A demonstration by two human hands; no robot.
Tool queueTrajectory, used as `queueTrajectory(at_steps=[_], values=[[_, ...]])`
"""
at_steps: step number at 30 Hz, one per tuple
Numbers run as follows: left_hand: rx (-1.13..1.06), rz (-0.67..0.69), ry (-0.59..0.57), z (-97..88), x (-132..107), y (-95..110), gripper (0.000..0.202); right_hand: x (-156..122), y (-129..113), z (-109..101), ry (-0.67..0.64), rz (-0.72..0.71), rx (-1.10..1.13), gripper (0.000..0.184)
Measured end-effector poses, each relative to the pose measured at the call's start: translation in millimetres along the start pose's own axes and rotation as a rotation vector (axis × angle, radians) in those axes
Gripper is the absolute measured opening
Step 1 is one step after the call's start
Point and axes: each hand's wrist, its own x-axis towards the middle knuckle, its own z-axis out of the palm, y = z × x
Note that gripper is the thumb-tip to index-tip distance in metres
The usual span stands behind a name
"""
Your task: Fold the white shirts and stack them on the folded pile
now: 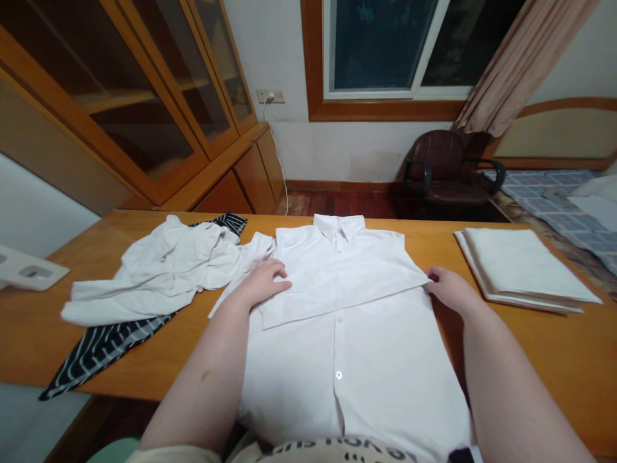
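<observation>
A white button-up shirt lies front up on the table, its collar at the far side. One sleeve is folded across the chest, and the other spreads out to the left. My left hand rests on the shirt's left side near the shoulder, thumb and fingers apart. At the right edge, my right hand pinches the shirt's cloth by the folded sleeve, its fingertips partly hidden. The shirt's lower end reaches the near table edge, close to my body.
Left on the wooden table lie a crumpled white garment and black-and-white striped cloth. A stack of flat white folded items lies at right. Beyond stand a glass-door cabinet and a brown armchair.
</observation>
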Motion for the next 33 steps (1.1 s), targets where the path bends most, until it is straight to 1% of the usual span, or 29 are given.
queueTrajectory(at_steps=[3, 4, 5, 6, 8, 10, 11, 13, 15, 17, 18, 19, 21, 23, 25, 27, 28, 30, 31, 33], values=[[-0.001, -0.03, -0.003, 0.0, 1.0, 3.0, 0.026, -3.6, 5.9, -5.1, -0.074, -0.12, 0.181, 0.025], [-0.008, -0.032, 0.003, -0.3, 1.5, 4.5, 0.025, -4.5, 6.4, -5.9, -0.072, -0.151, 0.254, 0.029], [-0.02, -0.028, 0.012, -0.7, 1.9, 6.2, 0.024, -4.9, 5.8, -5.8, -0.043, -0.159, 0.306, 0.034], [-0.038, -0.018, 0.024, -1.3, 2.1, 8.4, 0.023, -4.8, 4.3, -4.9, 0.006, -0.142, 0.325, 0.038], [-0.084, -0.001, 0.044, -3.1, 1.6, 13.6, 0.022, -3.7, -0.7, -1.0, 0.096, -0.063, 0.278, 0.041], [-0.122, -0.012, 0.054, -5.8, -0.3, 19.2, 0.024, -1.9, -5.5, 3.5, 0.122, 0.002, 0.206, 0.038], [-0.132, -0.031, 0.054, -7.2, -1.6, 21.8, 0.025, -1.2, -6.6, 5.2, 0.122, 0.012, 0.195, 0.035], [-0.142, -0.078, 0.049, -9.5, -3.7, 25.5, 0.028, -0.5, -5.6, 6.2, 0.159, -0.002, 0.251, 0.03], [-0.146, -0.109, 0.045, -10.2, -4.5, 27.2, 0.029, -0.6, -0.9, 4.2, 0.24, -0.021, 0.358, 0.027], [-0.141, -0.137, 0.043, -8.7, -3.5, 27.0, 0.028, -0.9, 5.1, 0.7, 0.299, -0.007, 0.423, 0.024], [-0.134, -0.151, 0.035, -7.2, -2.5, 26.6, 0.028, -0.8, 7.6, -1.0, 0.292, 0.012, 0.419, 0.024], [-0.128, -0.161, 0.022, -5.4, -1.4, 26.0, 0.027, -0.4, 9.5, -2.3, 0.253, 0.033, 0.387, 0.024], [-0.117, -0.169, -0.016, -1.8, 0.6, 24.9, 0.025, 1.4, 11.4, -3.2, 0.144, 0.065, 0.274, 0.025], [-0.11, -0.165, -0.051, 1.2, 1.8, 24.3, 0.023, 4.5, 11.4, -1.3, 0.078, 0.084, 0.161, 0.029], [-0.106, -0.169, -0.058, 3.2, 2.1, 24.0, 0.023, 9.1, 10.9, 3.1, 0.1, 0.102, 0.107, 0.038], [-0.102, -0.173, -0.051, 4.4, 2.0, 23.8, 0.023, 15.5, 10.5, 8.8, 0.155, 0.121, 0.118, 0.044], [-0.1, -0.174, -0.046, 4.9, 2.0, 23.5, 0.023, 19.5, 10.1, 11.5, 0.184, 0.121, 0.156, 0.043], [-0.094, -0.173, -0.043, 5.9, 2.3, 22.7, 0.023, 28.7, 8.3, 15.9, 0.23, 0.094, 0.32, 0.039], [-0.091, -0.172, -0.042, 6.3, 2.7, 22.2, 0.022, 33.9, 6.7, 17.2, 0.231, 0.065, 0.433, 0.036], [-0.084, -0.173, -0.042, 7.1, 3.6, 21.3, 0.021, 44.8, 2.3, 18.0, 0.185, 0.002, 0.655, 0.033]])
